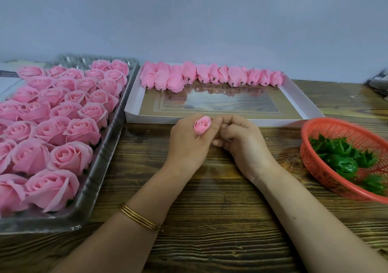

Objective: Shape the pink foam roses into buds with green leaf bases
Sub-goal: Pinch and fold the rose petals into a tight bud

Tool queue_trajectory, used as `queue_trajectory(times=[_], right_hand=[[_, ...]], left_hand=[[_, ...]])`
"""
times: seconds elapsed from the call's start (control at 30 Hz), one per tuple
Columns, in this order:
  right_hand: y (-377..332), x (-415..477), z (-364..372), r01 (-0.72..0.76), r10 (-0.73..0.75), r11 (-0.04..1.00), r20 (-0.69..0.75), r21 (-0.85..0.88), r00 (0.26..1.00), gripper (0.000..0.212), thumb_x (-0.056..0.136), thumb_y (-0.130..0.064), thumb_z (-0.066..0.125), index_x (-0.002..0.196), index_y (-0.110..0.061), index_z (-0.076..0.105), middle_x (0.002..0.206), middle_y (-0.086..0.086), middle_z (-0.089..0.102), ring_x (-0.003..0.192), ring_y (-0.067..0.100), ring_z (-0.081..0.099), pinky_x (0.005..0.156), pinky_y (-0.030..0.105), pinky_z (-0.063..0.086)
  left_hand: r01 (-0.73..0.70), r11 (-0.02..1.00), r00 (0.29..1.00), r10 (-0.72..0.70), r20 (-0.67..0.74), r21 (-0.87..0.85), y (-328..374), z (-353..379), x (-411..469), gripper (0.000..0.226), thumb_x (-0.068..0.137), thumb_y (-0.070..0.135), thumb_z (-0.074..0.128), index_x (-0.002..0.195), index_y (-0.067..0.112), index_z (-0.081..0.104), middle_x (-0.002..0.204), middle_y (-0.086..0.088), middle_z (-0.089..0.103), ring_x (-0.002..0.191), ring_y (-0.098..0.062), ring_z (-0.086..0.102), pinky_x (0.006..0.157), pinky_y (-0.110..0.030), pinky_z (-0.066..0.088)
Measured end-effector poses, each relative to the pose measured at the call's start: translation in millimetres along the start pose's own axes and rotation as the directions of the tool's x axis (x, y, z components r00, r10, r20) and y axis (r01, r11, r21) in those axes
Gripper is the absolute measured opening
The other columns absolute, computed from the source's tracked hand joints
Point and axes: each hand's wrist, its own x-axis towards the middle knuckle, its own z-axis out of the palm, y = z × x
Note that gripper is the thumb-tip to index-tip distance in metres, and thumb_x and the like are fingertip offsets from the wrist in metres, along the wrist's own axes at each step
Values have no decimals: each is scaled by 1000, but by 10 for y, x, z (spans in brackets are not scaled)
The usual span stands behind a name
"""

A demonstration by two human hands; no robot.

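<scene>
Head view, left hand gripping rose; right hand curled

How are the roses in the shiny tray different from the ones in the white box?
The tray roses are wide open and face up; the box roses are squeezed into narrow buds lying on their sides. The tray roses fill many rows; the box roses make just one row along the far edge. Both are the same pink.

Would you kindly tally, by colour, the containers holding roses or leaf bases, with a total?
Clear tray, holding open roses: 1
White box, holding buds: 1
Red basket, holding green leaf bases: 1
Total: 3
</scene>
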Motion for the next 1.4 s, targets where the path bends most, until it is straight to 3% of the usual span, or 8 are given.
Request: queue_trajectory(times=[0.13,0.27,0.37,0.5,0.67,0.87,1.13,1.4], right_hand=[[19,-44,22,95,-74,974,104,-207,992,34,74,29,52,94,4,63,87,15,62,85,26,55,83,33,46],[17,-73,67,178,-124,922,176,-344,977,28,72,17,73,90,-3,65,71,-11,63,71,15,54,73,23,46],[50,-80,97,244,-195,886,162,-394,967,28,69,11,79,92,2,66,72,-7,63,70,14,55,72,26,48],[69,-83,129,284,-255,872,126,-397,959,24,70,10,78,91,5,66,70,1,60,69,16,54,69,28,47],[41,-84,92,250,-201,915,178,-318,963,34,75,11,74,76,-22,69,68,2,61,69,15,54,69,22,47],[-2,-85,40,84,-44,978,207,-191,977,13,72,-8,75,84,-12,76,90,34,65,86,28,59,92,44,47],[45,-93,122,221,-184,899,131,-379,974,24,71,4,81,84,-8,66,69,-9,63,68,10,57,70,22,49],[-17,-110,69,124,-77,964,198,-235,977,16,79,9,71,81,-7,70,80,16,66,79,23,59,81,29,48]], left_hand=[[113,965,992,-123,-30,-236,43,10,15,42,91,19,67,55,19,46,52,11,46,52,-5,42,52,-20,37],[209,870,973,-231,6,-447,83,44,5,36,92,15,66,59,15,52,55,-3,51,54,-13,49,50,-20,45],[238,815,966,-253,45,-528,97,71,-5,27,93,14,65,68,8,55,61,-10,49,56,-17,48,50,-19,46],[269,779,959,-268,87,-567,83,93,-2,24,92,15,65,72,5,56,57,-2,51,50,-6,51,50,-16,45],[319,740,946,-284,155,-592,81,46,30,25,91,15,66,68,9,58,59,-2,60,57,-9,62,56,-20,52],[373,720,928,-274,253,-585,125,-15,23,17,91,18,66,85,2,62,69,-4,62,64,-10,64,60,-20,53],[365,724,928,-333,166,-586,141,11,23,19,92,19,65,78,6,62,79,-19,55,75,-27,54,68,-31,52],[351,738,935,-248,252,-576,80,-17,49,16,90,19,66,83,5,67,74,-8,64,72,-16,64,70,-26,57]])
